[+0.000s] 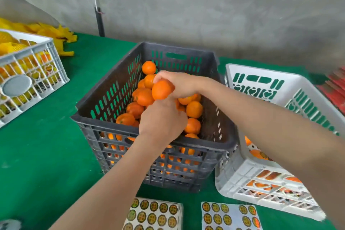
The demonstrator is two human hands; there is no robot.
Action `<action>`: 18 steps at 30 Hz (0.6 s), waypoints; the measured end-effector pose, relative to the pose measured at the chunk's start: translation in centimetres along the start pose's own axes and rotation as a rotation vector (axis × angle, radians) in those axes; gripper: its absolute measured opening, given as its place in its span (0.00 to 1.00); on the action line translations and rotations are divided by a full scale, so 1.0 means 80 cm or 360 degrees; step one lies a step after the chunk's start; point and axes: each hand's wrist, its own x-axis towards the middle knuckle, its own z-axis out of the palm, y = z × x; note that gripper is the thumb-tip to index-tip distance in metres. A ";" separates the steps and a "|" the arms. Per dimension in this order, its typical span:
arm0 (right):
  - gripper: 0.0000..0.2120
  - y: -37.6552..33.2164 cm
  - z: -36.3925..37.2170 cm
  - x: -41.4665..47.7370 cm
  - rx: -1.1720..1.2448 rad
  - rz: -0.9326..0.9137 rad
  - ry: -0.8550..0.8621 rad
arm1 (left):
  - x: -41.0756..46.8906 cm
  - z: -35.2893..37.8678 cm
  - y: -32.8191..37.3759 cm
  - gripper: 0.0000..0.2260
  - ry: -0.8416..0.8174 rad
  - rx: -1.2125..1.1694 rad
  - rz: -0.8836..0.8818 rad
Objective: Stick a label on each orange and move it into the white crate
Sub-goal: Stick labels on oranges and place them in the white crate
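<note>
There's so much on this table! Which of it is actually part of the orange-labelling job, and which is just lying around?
In use: held orange, gripped by the right hand, left hand just below it; dark crate of oranges; white crate; sticker sheets.
Lying about: left pale crate of yellow netting; loose netting pile; red packs; pole.

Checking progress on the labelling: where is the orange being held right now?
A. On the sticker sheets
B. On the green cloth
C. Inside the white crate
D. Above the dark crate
D: the orange, gripped by the right hand with the left hand just below it, is above the dark crate.
</note>
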 end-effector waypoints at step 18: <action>0.37 0.009 0.096 -0.377 0.2402 0.0229 0.0189 | -0.165 0.034 0.074 0.23 -0.0513 -0.1335 0.0677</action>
